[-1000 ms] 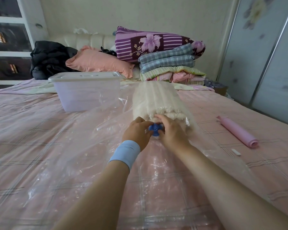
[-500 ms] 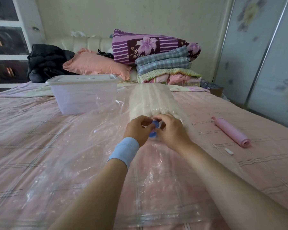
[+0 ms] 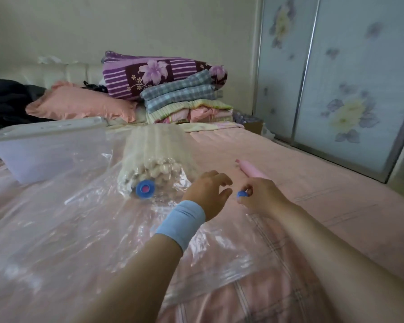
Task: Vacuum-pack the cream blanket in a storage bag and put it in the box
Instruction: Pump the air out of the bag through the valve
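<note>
The rolled cream blanket lies inside the clear plastic storage bag, which is spread flat over the bed. A blue valve with a pink centre sits uncovered on the bag at the blanket's near end. My right hand pinches the small blue valve cap just right of the bag. My left hand, a light blue wristband on its wrist, hovers with loosely spread fingers between the valve and the cap and holds nothing. The clear plastic box with its lid on stands at the left.
A pink tube-shaped pump lies on the pink bedspread just beyond my right hand. Pillows and folded bedding are stacked at the headboard, dark clothing lies far left, and sliding wardrobe doors stand along the right.
Both hands were together on the blue valve. The cap has come off in my right hand, which moved right. My left hand let go, and the view shifted right.
</note>
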Tool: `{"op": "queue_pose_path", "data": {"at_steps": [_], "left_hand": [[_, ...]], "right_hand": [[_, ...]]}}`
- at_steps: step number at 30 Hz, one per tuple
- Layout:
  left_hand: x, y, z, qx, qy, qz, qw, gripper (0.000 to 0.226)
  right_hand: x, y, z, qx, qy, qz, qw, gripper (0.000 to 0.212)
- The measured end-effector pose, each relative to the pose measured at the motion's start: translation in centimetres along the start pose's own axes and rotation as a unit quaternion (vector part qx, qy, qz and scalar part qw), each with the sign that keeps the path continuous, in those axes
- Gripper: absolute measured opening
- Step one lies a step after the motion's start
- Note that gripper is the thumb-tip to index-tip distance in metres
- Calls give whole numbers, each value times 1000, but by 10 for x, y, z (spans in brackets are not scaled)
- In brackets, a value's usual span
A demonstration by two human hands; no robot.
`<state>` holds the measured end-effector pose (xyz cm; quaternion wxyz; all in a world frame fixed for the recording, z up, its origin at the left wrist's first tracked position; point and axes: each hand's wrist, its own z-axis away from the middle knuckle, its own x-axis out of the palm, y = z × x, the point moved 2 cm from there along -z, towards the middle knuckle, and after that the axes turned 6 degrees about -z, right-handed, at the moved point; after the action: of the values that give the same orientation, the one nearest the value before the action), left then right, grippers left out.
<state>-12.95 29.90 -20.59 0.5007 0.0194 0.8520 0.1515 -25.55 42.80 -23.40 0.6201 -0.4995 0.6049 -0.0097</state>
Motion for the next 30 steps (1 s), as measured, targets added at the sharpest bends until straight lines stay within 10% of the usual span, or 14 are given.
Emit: {"op": "queue_pose_path", "data": {"at_steps": [6, 10, 16, 21, 30], "left_hand": [[68, 25, -35, -32, -179, -77, 980, 41], [88, 29, -61, -52, -212, -119, 969, 44], [106, 39, -102, -136, -198, -34, 970, 54], [127, 41, -113, -192, -191, 67, 960, 52], [103, 30, -110, -278, -5, 291, 915, 41]], "right_hand": [[-22, 56, 7, 42, -64, -4, 997, 47], [-37, 81, -12, 43, 39, -36, 998, 25], [-31, 95, -35, 90, 52, -47, 993, 61], [-20, 92, -46, 108, 4, -105, 989, 31], [-12, 54, -40, 42, 23, -270, 962, 51]]}}
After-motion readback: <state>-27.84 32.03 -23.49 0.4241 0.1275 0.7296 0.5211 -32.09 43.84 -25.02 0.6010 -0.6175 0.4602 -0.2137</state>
